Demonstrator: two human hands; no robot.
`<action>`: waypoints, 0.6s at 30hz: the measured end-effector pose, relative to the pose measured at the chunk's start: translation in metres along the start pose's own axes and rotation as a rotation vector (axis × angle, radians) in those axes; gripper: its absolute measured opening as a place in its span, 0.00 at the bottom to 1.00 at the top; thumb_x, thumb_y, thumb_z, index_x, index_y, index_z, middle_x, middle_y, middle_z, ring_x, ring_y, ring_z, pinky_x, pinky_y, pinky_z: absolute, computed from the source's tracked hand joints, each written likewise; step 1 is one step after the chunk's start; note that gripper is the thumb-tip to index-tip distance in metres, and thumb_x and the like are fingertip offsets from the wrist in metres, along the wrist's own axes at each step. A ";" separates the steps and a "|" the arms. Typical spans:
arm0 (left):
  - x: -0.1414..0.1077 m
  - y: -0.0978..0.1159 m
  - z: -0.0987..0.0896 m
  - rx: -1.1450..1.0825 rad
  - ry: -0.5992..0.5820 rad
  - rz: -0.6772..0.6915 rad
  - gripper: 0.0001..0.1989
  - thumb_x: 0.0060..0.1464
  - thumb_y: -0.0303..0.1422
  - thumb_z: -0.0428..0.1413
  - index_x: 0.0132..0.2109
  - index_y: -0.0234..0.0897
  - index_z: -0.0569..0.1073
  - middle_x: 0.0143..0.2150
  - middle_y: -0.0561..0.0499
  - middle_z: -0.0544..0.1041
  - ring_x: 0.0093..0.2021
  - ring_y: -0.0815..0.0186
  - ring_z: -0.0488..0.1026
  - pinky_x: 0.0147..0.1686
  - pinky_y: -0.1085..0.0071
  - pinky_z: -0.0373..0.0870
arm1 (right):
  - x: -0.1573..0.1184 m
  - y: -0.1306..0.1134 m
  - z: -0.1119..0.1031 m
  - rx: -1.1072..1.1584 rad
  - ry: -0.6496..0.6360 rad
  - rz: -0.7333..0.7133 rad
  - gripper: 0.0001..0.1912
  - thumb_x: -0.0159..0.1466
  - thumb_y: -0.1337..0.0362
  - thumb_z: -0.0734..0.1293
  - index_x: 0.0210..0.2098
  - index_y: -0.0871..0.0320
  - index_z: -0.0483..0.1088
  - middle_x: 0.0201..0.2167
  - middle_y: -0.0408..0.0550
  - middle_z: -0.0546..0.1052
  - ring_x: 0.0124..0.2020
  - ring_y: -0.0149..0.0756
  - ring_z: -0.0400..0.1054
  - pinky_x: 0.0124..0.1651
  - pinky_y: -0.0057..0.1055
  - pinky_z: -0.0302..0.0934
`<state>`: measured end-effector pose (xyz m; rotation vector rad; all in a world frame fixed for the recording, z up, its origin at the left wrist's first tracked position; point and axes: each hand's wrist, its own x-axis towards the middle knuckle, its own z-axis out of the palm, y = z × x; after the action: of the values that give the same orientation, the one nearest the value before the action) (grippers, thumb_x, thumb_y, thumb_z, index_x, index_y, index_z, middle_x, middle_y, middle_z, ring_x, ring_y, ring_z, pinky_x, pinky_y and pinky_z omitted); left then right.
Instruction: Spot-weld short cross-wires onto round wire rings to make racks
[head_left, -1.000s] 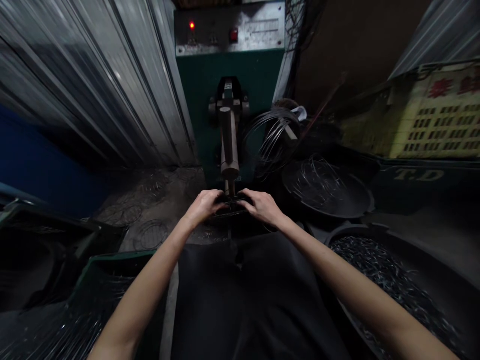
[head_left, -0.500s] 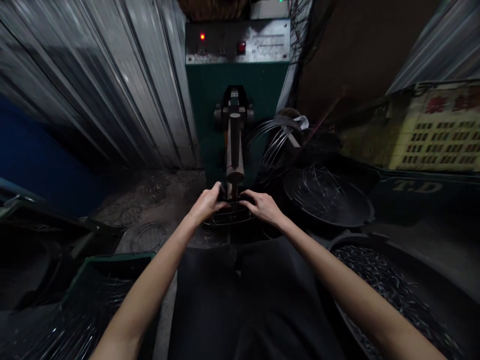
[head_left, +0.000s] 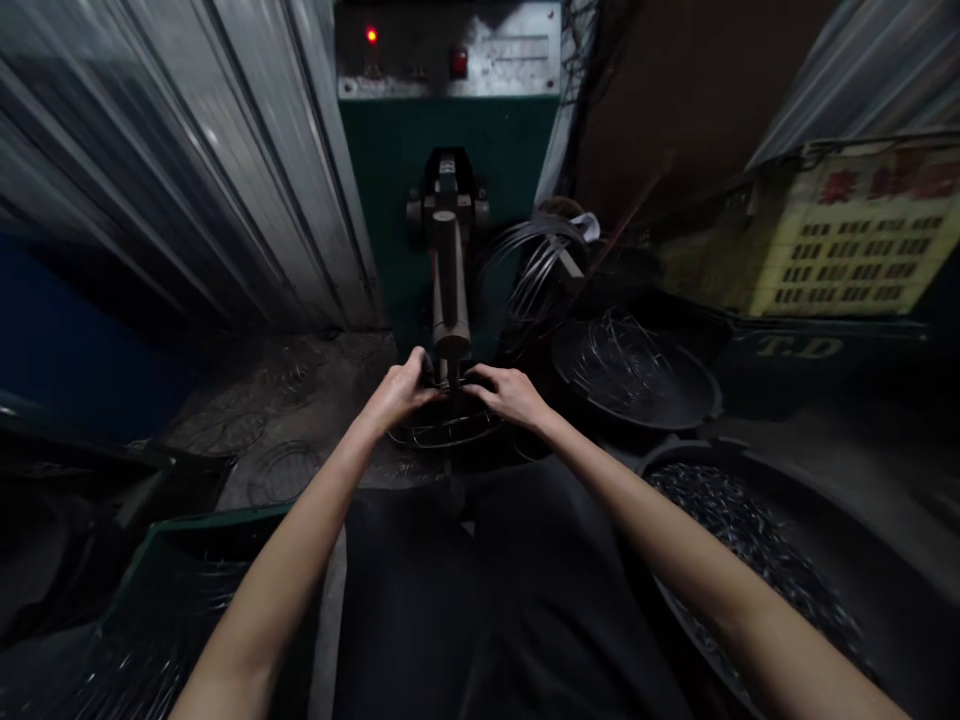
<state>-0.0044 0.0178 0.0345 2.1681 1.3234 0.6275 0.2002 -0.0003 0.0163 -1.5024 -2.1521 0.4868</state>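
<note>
A round wire frame (head_left: 459, 436) of thin metal rings lies under the electrode arm (head_left: 450, 290) of a green machine (head_left: 375, 170). My left hand (head_left: 406, 388) pinches the frame's far side just left of the electrode tip. From the right, my right hand (head_left: 507, 393) grips the same frame, thumb and fingers curled round the wire. The electrode tip comes down between my two hands. Exactly where the fingertips meet the wire is too dark to make out.
A black basin (head_left: 637, 385) with loose wires stands right of the machine. Nearer is a larger basin (head_left: 862, 520) of short metal pieces. At left sits a green-rimmed bin (head_left: 142, 560) with wires. A yellow crate (head_left: 862, 235) stands at right; wire rings (head_left: 285, 475) lie on the floor.
The view has shifted, so the machine and basins appear farther left and higher. Both hands stay on the wire frame, which looks slightly turned or tilted beneath the electrode.
</note>
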 end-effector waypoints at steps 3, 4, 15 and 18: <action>0.001 0.001 -0.001 0.016 0.004 -0.028 0.27 0.44 0.38 0.59 0.50 0.35 0.61 0.33 0.50 0.77 0.33 0.64 0.74 0.34 0.72 0.68 | -0.007 0.011 -0.004 0.116 0.066 -0.017 0.17 0.60 0.54 0.62 0.47 0.52 0.68 0.37 0.43 0.76 0.32 0.32 0.68 0.38 0.28 0.60; 0.002 0.002 -0.001 0.021 0.003 -0.028 0.26 0.44 0.38 0.60 0.49 0.35 0.61 0.34 0.50 0.77 0.34 0.64 0.74 0.34 0.72 0.68 | -0.012 0.019 -0.005 0.159 0.125 -0.003 0.19 0.60 0.54 0.62 0.49 0.54 0.66 0.39 0.44 0.75 0.32 0.31 0.67 0.38 0.28 0.60; -0.017 -0.010 -0.009 -0.037 -0.023 -0.031 0.21 0.46 0.41 0.59 0.42 0.38 0.60 0.37 0.49 0.78 0.36 0.64 0.75 0.34 0.71 0.69 | -0.049 0.060 0.005 0.217 0.075 0.026 0.13 0.65 0.57 0.56 0.38 0.56 0.69 0.32 0.42 0.73 0.34 0.30 0.66 0.39 0.26 0.58; -0.030 -0.007 -0.007 0.056 0.074 0.016 0.24 0.46 0.43 0.59 0.47 0.38 0.64 0.45 0.45 0.76 0.43 0.62 0.73 0.41 0.68 0.69 | -0.048 0.033 0.005 -0.001 0.120 -0.059 0.13 0.65 0.57 0.57 0.39 0.54 0.70 0.32 0.44 0.73 0.33 0.30 0.66 0.35 0.25 0.55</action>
<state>-0.0262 -0.0052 0.0314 2.2217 1.3781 0.6915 0.2366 -0.0348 -0.0137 -1.4269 -2.0974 0.3661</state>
